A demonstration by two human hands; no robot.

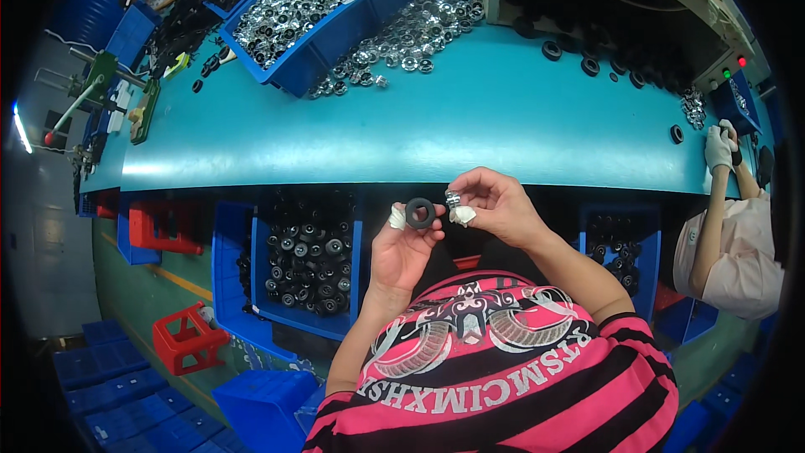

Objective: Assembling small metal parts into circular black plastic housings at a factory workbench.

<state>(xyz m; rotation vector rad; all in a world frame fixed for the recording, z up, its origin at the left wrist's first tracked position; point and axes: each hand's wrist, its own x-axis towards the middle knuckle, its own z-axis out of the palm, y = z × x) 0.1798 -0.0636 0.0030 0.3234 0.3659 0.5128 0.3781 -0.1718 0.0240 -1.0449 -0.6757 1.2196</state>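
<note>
My left hand (401, 253) holds a black rubber ring, like a small toy tyre (420, 213), upright between thumb and fingers. White wrapping covers its thumb tip. Close beside it, my right hand (496, 205) pinches a shiny silver wheel hub (453, 200) between thumb and fingers; white wrapping shows on that thumb too. The ring and the hub are apart, just off the table's near edge. Many similar silver hubs (411, 38) lie loose on the turquoise table (402, 130), beside a blue bin (312, 54) heaped with more of them.
Below the table, blue crates (358, 260) hold black wheels with silver centres (309, 260). Black tyres (590, 66) lie at the back right, by a machine opening. A gloved co-worker (729, 235) works at the right. A green hand press (105, 88) and red stool (186, 338) are at left.
</note>
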